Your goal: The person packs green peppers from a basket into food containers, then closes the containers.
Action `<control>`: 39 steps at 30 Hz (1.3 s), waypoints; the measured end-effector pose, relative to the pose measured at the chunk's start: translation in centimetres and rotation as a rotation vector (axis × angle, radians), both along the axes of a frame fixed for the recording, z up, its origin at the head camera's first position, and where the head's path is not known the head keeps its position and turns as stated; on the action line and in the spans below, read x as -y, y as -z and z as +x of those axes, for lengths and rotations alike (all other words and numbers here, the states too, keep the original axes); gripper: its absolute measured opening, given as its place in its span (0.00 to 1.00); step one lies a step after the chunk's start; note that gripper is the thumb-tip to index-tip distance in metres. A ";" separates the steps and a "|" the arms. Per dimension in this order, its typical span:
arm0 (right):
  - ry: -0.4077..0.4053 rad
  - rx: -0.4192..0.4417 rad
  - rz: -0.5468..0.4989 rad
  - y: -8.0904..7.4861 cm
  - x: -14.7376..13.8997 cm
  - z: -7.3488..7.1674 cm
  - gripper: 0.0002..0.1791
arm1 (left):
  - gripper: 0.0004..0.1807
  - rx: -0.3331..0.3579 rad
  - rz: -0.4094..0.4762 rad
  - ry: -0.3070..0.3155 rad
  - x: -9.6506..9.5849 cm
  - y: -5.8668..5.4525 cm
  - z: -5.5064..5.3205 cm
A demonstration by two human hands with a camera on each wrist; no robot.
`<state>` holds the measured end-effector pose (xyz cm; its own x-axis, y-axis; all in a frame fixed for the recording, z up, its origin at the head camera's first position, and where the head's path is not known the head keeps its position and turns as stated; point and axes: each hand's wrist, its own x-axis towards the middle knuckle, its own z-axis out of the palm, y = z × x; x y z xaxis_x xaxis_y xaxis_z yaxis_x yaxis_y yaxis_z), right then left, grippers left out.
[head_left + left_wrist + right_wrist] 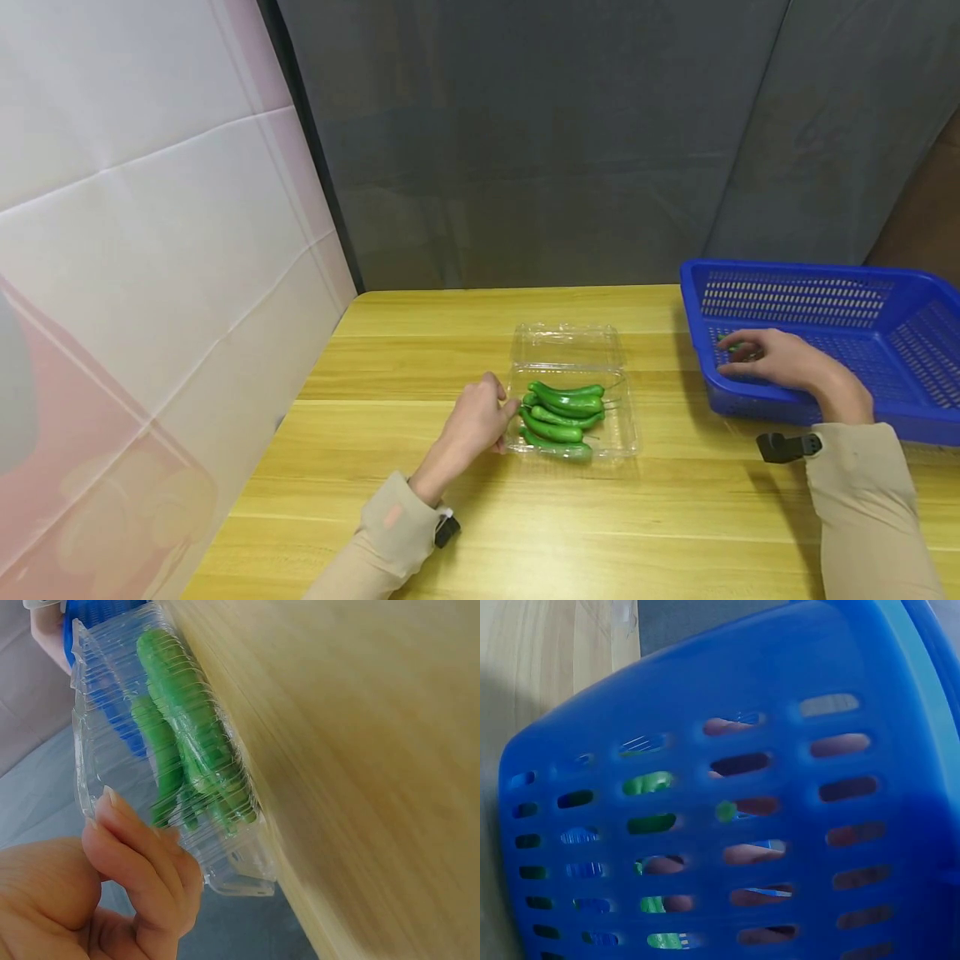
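Worktop (637, 533) of yellowish wood carries a blue basket (900, 421) and an open clear container (618, 433). Left hand (477, 414) pinches the container's edge; right hand (783, 358) dips into the basket, fingers bent beside something green (649, 782) (gripped or not, I can't tell). Green peppers (557, 429) lie in the container.

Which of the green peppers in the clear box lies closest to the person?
The pepper lying along the front wall of the clear box; the other peppers there lie farther back, toward its open lid.
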<state>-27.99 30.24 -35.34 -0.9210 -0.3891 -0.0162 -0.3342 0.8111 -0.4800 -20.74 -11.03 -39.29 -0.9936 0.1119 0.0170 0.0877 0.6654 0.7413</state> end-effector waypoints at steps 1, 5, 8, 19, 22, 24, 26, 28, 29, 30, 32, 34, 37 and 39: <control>-0.005 0.012 0.006 0.0 0.0 0.0 0.26 | 0.11 -0.003 -0.001 0.001 0.0 0.0 0.0; -0.015 0.046 0.019 0.0 0.0 0.0 0.26 | 0.11 -0.011 -0.009 0.002 0.0 0.1 -0.1; -0.017 0.059 0.033 -0.1 0.1 0.0 0.26 | 0.11 -0.008 -0.008 0.001 0.0 0.2 -0.1; -0.043 0.101 0.052 0.1 -0.1 -0.2 0.22 | 0.12 0.000 -0.007 -0.003 0.0 0.1 -0.2; -0.057 0.128 0.038 0.1 -0.2 -0.2 0.21 | 0.12 0.001 -0.005 -0.003 0.0 0.1 -0.2; -0.067 0.138 0.034 0.2 -0.3 -0.1 0.20 | 0.12 0.001 -0.004 -0.002 0.0 0.2 -0.2; -0.077 0.151 0.029 0.2 -0.3 -0.1 0.20 | 0.12 0.002 -0.006 -0.001 0.0 0.2 -0.2; -0.089 0.160 0.024 0.2 -0.3 -0.1 0.19 | 0.12 0.005 -0.007 0.000 0.0 0.2 -0.1; -0.090 0.162 0.028 0.2 -0.4 -0.1 0.19 | 0.12 0.006 -0.007 0.000 0.0 0.1 -0.1; -0.092 0.170 0.028 0.2 -0.4 -0.1 0.19 | 0.12 0.007 -0.007 0.001 0.0 0.1 -0.1; -0.102 0.188 0.025 0.1 -0.4 -0.1 0.19 | 0.12 0.009 -0.006 0.001 0.0 0.1 -0.1; -0.110 0.213 0.024 0.0 -0.3 -0.1 0.20 | 0.12 0.010 -0.005 0.000 0.1 0.1 -0.1; -0.125 0.236 0.024 -0.1 -0.3 -0.1 0.20 | 0.12 0.010 -0.001 0.000 0.1 0.0 -0.1; -0.128 0.236 0.032 -0.1 -0.3 -0.1 0.20 | 0.12 0.009 0.001 0.000 0.1 0.0 0.0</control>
